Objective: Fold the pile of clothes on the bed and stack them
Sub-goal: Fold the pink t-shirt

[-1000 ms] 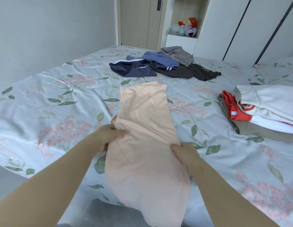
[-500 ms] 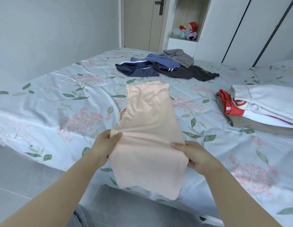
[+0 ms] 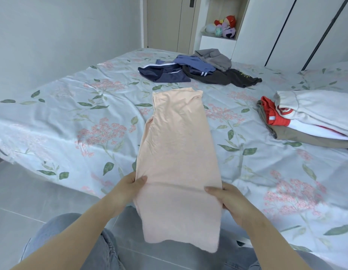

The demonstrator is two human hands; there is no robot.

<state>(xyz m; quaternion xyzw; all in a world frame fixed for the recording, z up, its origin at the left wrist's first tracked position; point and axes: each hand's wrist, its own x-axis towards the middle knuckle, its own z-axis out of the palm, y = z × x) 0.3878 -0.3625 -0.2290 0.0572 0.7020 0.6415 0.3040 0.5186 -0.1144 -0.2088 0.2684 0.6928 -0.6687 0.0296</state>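
**Peach garment held at both edges over the side of the bed**

The bed [image 3: 72, 123], covered in a pale sheet printed with pink flowers and green leaves, lies under the peach garment [image 3: 179, 152] and spreads out on every side of it except the near one. The peach garment is folded into a long, narrow strip. Its far end lies flat on the sheet, and its near end hangs off the side of the bed, in front of the person's knees in grey jeans [image 3: 76, 240].

To the right of the peach garment, well apart from it, sits the folded stack [image 3: 315, 117]: a white piece on top, a red and white one under it, and a khaki one at the bottom.

Beyond the far end of the peach garment lies the unfolded pile [image 3: 198, 71], a loose heap of navy cloth with white stripes, a blue piece, a grey piece and a dark one spread out to the right.

The left hand [image 3: 128, 189] pinches the left edge of the peach garment, thumb on top and fingers underneath. The right hand [image 3: 229, 199] pinches the right edge, thumb lying on the cloth and fingers curled beneath it. Both hands grip near where the strip leaves the bed.

Far beyond the peach garment, in a wall niche, sit a few plush toys [image 3: 225, 26].
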